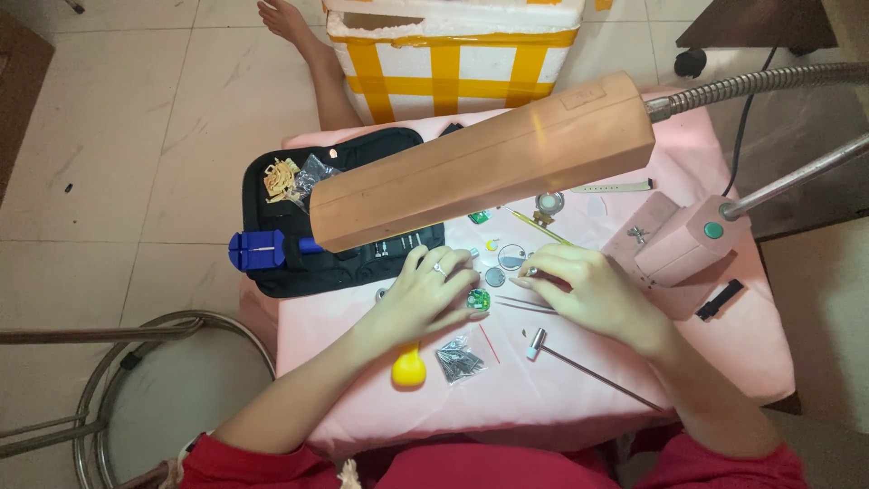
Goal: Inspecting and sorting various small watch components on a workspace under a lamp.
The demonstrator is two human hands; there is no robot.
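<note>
Green part: a small round green piece (479, 300) sits on the pink tablecloth (579, 398), right between the two hands, touching the left fingertips.
Left hand: the left hand (425, 294) lies flat, palm down, fingers loosely together, a ring on one finger, tips at the green part.
Right hand: the right hand (584, 290) is curled, fingertips pinched on something tiny near the round metal discs (503, 263); what it holds, I cannot tell.
Near the hands: tweezers (525, 303) lie just under the right fingers, a small hammer (579, 362) lower down, a yellow bulb (408, 369) and a clear bag of small parts (459, 359) below the left palm.
Above: a long lamp head (489, 163) hangs over a black tool case (299, 272) with a blue tool (258, 250).
</note>
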